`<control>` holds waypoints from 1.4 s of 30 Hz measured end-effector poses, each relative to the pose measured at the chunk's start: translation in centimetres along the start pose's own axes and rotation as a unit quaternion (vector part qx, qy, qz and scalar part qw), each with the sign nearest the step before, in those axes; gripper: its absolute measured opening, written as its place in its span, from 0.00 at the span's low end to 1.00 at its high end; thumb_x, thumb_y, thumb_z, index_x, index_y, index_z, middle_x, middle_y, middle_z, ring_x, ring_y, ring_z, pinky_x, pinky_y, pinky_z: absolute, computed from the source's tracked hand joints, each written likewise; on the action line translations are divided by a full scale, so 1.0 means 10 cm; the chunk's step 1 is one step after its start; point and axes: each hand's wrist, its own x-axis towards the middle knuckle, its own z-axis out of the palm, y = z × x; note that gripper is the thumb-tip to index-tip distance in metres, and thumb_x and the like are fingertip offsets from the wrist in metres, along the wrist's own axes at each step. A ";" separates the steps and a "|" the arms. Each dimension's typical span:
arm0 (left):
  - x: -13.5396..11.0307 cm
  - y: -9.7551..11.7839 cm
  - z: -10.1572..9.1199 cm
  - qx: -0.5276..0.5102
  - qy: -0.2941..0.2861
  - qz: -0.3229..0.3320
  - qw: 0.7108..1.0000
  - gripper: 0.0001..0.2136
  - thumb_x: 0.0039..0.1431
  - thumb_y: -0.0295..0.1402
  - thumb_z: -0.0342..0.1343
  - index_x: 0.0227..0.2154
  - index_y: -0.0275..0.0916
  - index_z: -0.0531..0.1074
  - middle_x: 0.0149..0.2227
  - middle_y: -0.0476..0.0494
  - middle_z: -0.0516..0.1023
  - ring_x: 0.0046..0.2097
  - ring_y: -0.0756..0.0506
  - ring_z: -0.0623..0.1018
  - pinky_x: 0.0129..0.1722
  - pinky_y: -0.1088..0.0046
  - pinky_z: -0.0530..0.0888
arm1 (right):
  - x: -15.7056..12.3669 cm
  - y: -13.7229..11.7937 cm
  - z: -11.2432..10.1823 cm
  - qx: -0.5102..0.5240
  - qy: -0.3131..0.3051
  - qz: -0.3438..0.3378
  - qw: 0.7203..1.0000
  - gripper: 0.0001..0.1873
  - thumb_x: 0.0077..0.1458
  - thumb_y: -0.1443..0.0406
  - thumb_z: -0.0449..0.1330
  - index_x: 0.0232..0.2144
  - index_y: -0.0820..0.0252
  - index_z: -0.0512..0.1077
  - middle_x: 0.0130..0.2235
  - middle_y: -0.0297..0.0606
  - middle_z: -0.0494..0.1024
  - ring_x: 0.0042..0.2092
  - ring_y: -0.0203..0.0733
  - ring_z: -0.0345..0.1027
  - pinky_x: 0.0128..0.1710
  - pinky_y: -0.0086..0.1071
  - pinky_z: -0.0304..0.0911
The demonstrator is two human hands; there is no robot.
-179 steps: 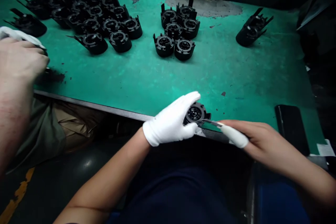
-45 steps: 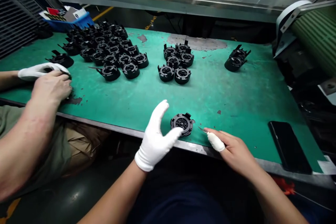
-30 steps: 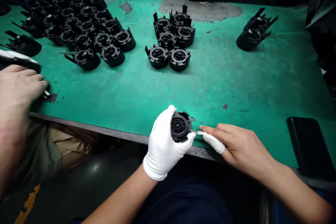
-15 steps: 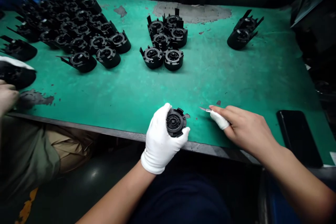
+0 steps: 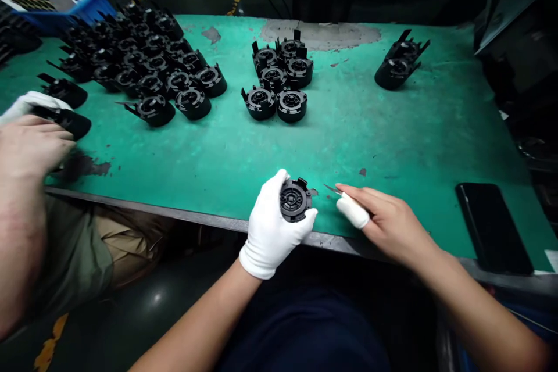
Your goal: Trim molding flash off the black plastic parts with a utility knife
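My left hand (image 5: 275,226), in a white glove, grips a round black plastic housing (image 5: 295,200) by its side at the table's front edge. The housing's ribbed face with a central hub is turned up toward me. To its right, my right hand (image 5: 379,212) pinches a small knife (image 5: 332,189) whose thin blade points left at the housing, a short gap away. A white cover sits on the right thumb; the other fingers are bare. The knife's handle is mostly hidden in the fingers.
Several similar housings (image 5: 275,78) stand in a cluster mid-table, and a large group (image 5: 148,64) fills the left. One stack (image 5: 401,61) is at the back right. A black phone (image 5: 494,226) lies right. At left, a co-worker's hands (image 5: 37,133) hold another housing.
My right hand has moved a little left, bringing the knife closer to the housing. The view has shifted slightly. The co-worker's hands have come further into view.
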 end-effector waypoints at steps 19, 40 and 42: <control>-0.47 0.07 -0.21 0.100 -0.130 0.092 0.982 0.14 0.66 0.42 0.58 0.51 0.45 0.74 0.50 0.43 0.79 0.55 0.39 0.75 0.68 0.42 0.56 | -1.13 -0.68 0.89 0.522 0.043 0.306 0.795 0.29 0.65 0.45 0.53 0.56 0.56 0.72 0.38 0.38 0.74 0.38 0.42 0.68 0.41 0.35 0.66; -0.47 -0.06 -0.20 0.078 -0.140 0.096 0.982 0.23 0.64 0.52 0.56 0.56 0.45 0.72 0.44 0.41 0.78 0.56 0.36 0.74 0.68 0.37 0.55 | -0.72 -0.50 0.99 0.518 -0.027 0.240 0.820 0.22 0.69 0.53 0.50 0.26 0.57 0.68 0.28 0.34 0.66 0.32 0.40 0.57 0.35 0.35 0.59; -0.48 -0.06 -0.20 0.077 -0.136 0.098 0.983 0.23 0.64 0.52 0.56 0.56 0.45 0.72 0.44 0.41 0.78 0.56 0.36 0.74 0.68 0.37 0.55 | -0.71 -0.52 1.02 0.515 -0.019 0.251 0.820 0.23 0.69 0.53 0.50 0.24 0.57 0.65 0.26 0.32 0.63 0.31 0.39 0.54 0.32 0.35 0.56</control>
